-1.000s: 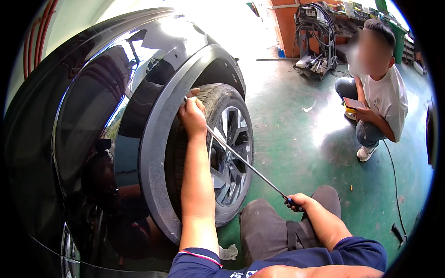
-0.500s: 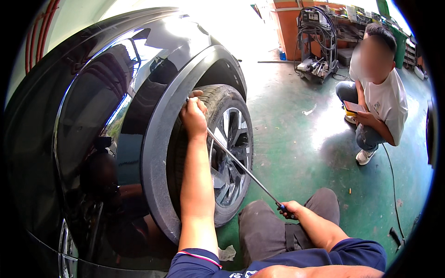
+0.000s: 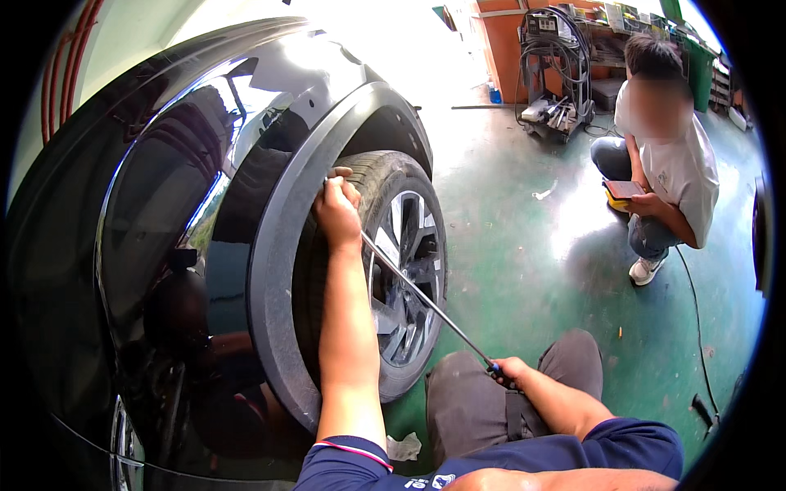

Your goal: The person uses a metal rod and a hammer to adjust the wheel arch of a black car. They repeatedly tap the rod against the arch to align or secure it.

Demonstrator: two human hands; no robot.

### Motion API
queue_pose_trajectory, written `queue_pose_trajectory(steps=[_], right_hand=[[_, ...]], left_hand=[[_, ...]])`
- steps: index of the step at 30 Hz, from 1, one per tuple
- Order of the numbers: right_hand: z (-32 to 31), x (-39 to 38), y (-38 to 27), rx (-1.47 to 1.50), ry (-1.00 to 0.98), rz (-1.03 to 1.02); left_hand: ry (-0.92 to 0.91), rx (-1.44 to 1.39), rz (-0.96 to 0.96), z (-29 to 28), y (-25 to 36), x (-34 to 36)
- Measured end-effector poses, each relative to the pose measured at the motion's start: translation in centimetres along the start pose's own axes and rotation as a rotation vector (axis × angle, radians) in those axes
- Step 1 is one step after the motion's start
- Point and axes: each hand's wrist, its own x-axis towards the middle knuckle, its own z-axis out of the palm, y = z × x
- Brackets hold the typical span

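Note:
My left hand (image 3: 339, 209) is closed around the far part of a long thin metal rod (image 3: 426, 299) at the edge of a dark wheel-arch trim (image 3: 278, 254) on a glossy black car (image 3: 147, 213); its fingertips touch or nearly touch the tyre's top (image 3: 381, 168), and the rod's far end is hidden. The rod slants down to the right across the alloy wheel (image 3: 407, 245). At its lower end my right hand (image 3: 508, 372) grips a dark handle with blue on it, just above my grey-trousered knees.
A person in a white shirt (image 3: 684, 164) squats at the right, holding a yellow-and-black device (image 3: 622, 192). Behind are a wheeled machine with hoses (image 3: 553, 74), a cluttered bench (image 3: 614, 24) and a green bin (image 3: 700, 74). A cable (image 3: 696, 319) lies on the green floor.
My right hand and the rod's handle have moved slightly left and down. My left hand has shifted a little left. The squatting person's head has tipped down toward the device.

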Motion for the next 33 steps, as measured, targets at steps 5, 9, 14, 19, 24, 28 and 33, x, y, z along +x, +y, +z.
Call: queue_pose_trajectory(steps=[5,9,14,19,24,28,33], right_hand=[[-1.4,-2.6,-3.5,-0.232,-0.024,0.089],[-2.2,-1.5,-3.9,-0.172,-0.092,0.12],[-1.4,-1.6,-3.7,-0.12,-0.123,0.131],[1.6,1.4,0.3,-0.135,0.044,-0.062],[1.1,-1.3,-2.5,-0.138,-0.044,0.036],[-2.2,-1.6,-5.1,-0.212,-0.025,0.042],[-2.0,-5.2,-7.6,-0.313,0.033,0.05]], left_hand=[[0.021,0.05,0.002,0.6,0.1,0.2],[0.037,0.078,0.015,1.0,-0.2,1.1],[0.015,0.11,0.005,0.8,-0.3,1.7],[-0.015,0.077,0.004,0.2,-0.8,1.9],[-0.002,0.102,0.023,0.1,-0.6,1.7],[0.028,0.093,0.034,1.4,-0.4,1.4],[0.061,0.132,0.079,0.9,-0.9,1.9]])
